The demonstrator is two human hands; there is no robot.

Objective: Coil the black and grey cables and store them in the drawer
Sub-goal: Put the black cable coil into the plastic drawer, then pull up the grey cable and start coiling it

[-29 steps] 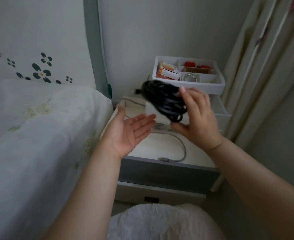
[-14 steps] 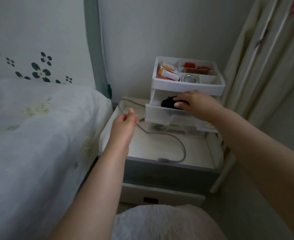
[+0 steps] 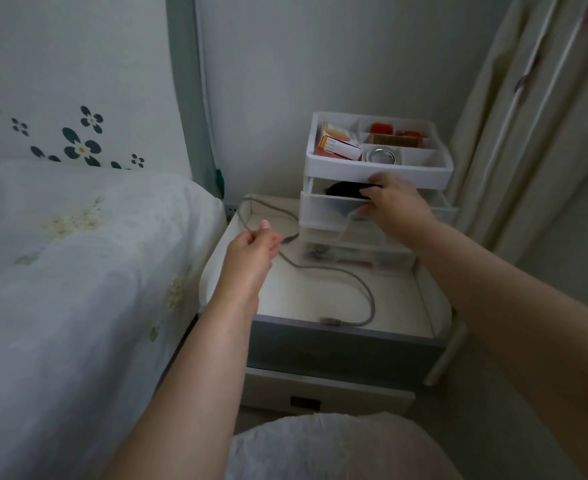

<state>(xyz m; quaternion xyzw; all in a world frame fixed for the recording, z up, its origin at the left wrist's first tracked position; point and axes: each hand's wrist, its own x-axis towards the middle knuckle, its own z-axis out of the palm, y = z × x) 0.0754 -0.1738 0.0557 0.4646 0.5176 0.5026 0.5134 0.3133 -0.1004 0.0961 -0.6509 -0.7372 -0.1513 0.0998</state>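
Our right hand (image 3: 394,206) is gripping the drawer (image 3: 323,211) front, the black cable (image 3: 346,189) coiled inside under the organizer tray (image 3: 379,174). Our left hand (image 3: 254,245) is pinching the grey cable (image 3: 337,270) trailing across the nightstand (image 3: 320,296) beside the bed (image 3: 78,254).

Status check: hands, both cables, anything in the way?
Left hand pinching grey cable, uncoiled. Right hand at open drawer, black cable inside. Nothing blocking.

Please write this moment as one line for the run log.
left hand: pinches grey cable | right hand: at open drawer | black cable: coiled, inside drawer
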